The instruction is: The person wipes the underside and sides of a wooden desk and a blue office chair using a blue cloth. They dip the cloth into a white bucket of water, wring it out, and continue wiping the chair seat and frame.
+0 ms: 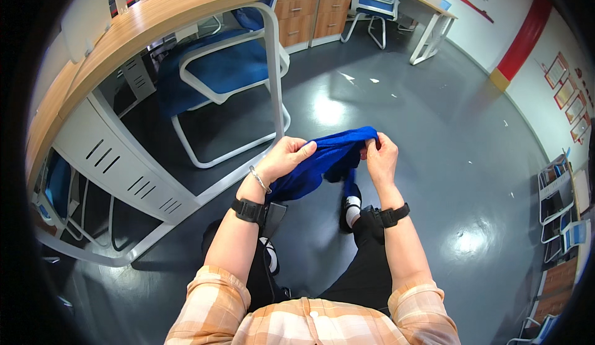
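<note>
A blue cloth [327,156] is stretched between my two hands above the floor, in front of my legs. My left hand [286,156] pinches its left end, with the thumb on top. At the far upper corner, my right hand [382,156] grips the cloth's right end. Loose folds hang down below both hands, and one fold falls near my right shoe [345,215]. A silver bangle [259,180] circles my left wrist. Each forearm wears a black strap [248,211] with a small device on it.
On my left stands a wood-topped desk [153,8] with a white metal frame [276,75]. A blue office chair [232,61] is beneath it. Wooden drawer cabinets [297,12] and another blue chair [380,1] are farther back. White scraps [374,80] lie on the grey floor [446,149].
</note>
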A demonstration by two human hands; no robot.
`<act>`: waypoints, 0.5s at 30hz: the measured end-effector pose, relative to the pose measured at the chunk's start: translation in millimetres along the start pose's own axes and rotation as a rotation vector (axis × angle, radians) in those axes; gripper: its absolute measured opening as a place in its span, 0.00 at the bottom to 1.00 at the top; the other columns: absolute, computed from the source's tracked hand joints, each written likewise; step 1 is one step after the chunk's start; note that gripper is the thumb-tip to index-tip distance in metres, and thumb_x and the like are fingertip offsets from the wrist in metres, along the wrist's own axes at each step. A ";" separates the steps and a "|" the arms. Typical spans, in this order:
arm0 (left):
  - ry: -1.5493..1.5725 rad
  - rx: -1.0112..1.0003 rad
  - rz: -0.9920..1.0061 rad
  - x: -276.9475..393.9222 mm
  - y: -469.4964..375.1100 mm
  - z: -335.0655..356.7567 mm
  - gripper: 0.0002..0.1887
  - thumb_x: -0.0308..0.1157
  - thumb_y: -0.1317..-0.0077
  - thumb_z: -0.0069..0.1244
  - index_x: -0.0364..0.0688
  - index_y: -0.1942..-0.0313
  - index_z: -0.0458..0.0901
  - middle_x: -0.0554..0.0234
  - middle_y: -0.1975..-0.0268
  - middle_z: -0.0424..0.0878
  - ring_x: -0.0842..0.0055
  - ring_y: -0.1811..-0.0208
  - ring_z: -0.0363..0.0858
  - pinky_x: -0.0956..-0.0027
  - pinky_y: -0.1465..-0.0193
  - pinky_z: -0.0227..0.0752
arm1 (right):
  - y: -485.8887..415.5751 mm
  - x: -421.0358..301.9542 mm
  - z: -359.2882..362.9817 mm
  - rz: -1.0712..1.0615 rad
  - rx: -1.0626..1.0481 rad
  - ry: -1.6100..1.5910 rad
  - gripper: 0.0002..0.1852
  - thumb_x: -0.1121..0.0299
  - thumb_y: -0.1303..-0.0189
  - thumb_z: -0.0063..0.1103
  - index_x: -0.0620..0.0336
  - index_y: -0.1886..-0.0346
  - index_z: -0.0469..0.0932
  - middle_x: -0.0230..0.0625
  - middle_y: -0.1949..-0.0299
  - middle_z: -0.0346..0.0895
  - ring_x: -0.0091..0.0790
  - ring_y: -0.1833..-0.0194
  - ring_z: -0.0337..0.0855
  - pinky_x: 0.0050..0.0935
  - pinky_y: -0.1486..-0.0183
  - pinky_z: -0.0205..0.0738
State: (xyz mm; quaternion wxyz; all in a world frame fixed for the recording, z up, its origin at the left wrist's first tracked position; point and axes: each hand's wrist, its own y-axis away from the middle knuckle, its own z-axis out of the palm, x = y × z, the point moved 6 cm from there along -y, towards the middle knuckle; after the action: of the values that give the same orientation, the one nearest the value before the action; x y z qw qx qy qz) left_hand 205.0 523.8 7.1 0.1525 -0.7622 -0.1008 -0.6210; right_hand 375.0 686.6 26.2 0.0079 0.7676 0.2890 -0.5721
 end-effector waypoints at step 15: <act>0.324 -0.332 -0.140 10.9 22.6 49.7 0.20 0.43 0.34 0.58 0.36 0.50 0.77 0.75 0.61 0.80 0.90 0.60 0.73 0.79 0.53 0.71 | 38.2 -6.5 62.7 0.011 -0.465 -0.378 0.21 0.74 0.36 0.54 0.65 0.41 0.62 0.38 0.64 0.79 0.26 0.62 0.79 0.25 0.55 0.73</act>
State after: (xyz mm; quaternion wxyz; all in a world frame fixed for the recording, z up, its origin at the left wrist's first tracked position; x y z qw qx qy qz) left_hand 260.6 520.2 6.3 -0.0040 -0.6585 -0.0242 -0.7522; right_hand 336.3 630.5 -1.8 0.2403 0.6266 0.4013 -0.6234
